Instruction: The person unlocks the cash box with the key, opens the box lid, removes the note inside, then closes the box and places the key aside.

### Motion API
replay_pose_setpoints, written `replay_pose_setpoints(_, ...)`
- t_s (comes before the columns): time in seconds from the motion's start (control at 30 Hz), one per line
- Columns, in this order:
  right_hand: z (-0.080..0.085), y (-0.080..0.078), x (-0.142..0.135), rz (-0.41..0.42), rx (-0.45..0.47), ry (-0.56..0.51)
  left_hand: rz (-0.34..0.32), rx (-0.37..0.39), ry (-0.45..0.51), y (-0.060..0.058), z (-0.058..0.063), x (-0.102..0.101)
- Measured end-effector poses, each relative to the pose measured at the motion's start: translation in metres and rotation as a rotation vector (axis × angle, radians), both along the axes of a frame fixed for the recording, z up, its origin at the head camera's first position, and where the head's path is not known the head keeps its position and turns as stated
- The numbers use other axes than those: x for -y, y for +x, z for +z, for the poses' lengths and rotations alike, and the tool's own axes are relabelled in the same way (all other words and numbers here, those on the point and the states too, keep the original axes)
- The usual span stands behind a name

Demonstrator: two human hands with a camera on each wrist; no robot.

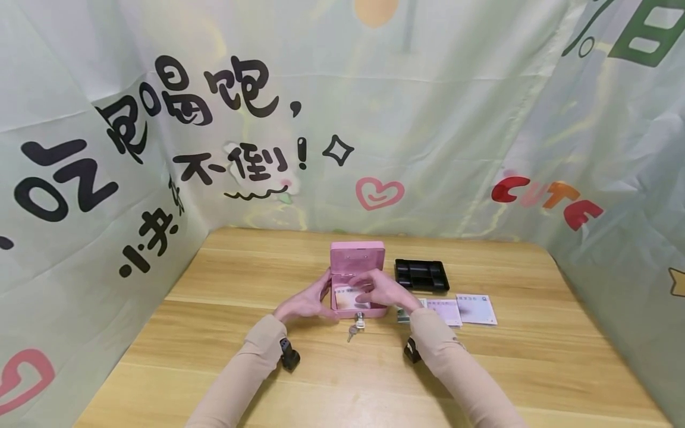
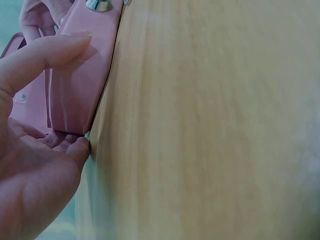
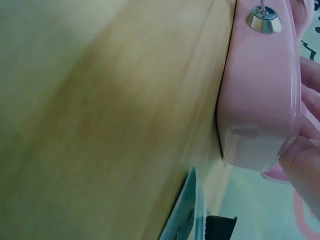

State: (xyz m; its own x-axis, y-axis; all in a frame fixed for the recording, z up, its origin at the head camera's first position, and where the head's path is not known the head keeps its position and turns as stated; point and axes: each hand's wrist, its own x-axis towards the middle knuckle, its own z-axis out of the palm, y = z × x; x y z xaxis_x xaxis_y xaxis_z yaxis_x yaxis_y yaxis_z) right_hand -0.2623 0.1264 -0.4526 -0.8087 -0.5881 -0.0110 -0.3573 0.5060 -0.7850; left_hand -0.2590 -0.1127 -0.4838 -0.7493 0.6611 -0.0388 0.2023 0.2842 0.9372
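Observation:
A small pink metal cash box point(image 1: 360, 313) stands on the table with its lid point(image 1: 357, 257) raised at the back. My left hand point(image 1: 306, 302) holds its left end; in the left wrist view the thumb lies across the front wall and the fingers bend round the end wall. My right hand point(image 1: 384, 289) reaches over the right rim, its fingers over a pale printed banknote point(image 1: 345, 296) inside the box. The box walls hide part of those fingers in the right wrist view. A key point(image 1: 352, 331) hangs with a tag from the front lock point(image 3: 265, 20).
Right of the box lies a black compartment tray point(image 1: 423, 275). In front of it are a pinkish banknote stack point(image 1: 445, 311), a bluish one point(image 1: 476, 309) and a greenish one point(image 1: 402, 315) partly under my right wrist. A printed curtain point(image 1: 428, 148) surrounds the wooden table point(image 1: 241, 255).

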Motion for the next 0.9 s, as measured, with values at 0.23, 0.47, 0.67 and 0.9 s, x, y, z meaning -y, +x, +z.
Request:
replay_pose_setpoints(0.23, -0.0018, -0.0010, 0.0001, 0.000, -0.028, -0.005, -0.005, -0.007, 0.005, -0.0017, -0.0017, 0.0000)
replay_pose_setpoints(0.47, -0.0023, -0.0009, 0.0005, -0.026, -0.033, -0.011, 0.010, 0.002, -0.009, -0.0009, -0.0014, 0.0005)
replay_pose_setpoints(0.67, -0.0026, -0.0011, 0.0007, -0.070, -0.013, -0.031, 0.017, 0.013, -0.021, 0.0000, -0.0003, 0.0002)
replay_pose_setpoints(0.9, -0.0025, -0.0004, 0.0009, -0.097, -0.042, -0.044, 0.012, 0.003, -0.009, -0.0003, -0.0010, 0.0007)
